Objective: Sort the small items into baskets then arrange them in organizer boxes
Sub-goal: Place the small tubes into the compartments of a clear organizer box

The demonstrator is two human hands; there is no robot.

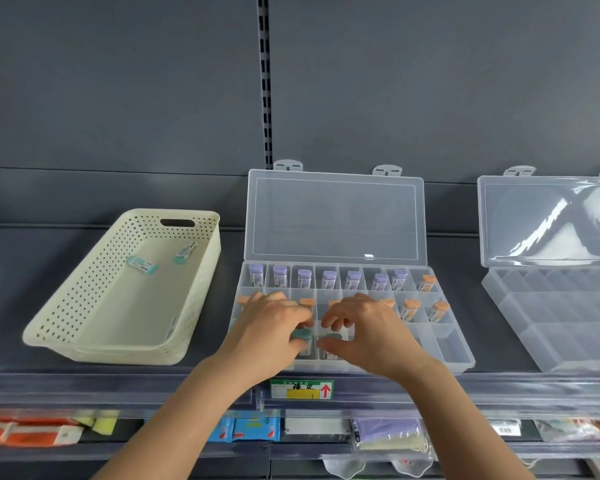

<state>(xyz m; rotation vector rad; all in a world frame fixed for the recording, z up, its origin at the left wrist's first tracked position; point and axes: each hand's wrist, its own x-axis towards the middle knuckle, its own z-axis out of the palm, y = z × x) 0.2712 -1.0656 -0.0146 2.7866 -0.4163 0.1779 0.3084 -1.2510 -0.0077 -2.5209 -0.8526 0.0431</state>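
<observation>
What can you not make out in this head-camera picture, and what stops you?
1. Head view: several middle and front compartments of the open organizer box, covered by the left hand and right hand.
2. Head view: second organizer box, cut off by the right edge.
3. Head view: print on the teal-capped tubes in the basket, too small.
4. Head view: shelf label text, blurred.

left hand [271, 327] and right hand [368, 334] bare, forearms [187, 410] bare down to the lower edge
</observation>
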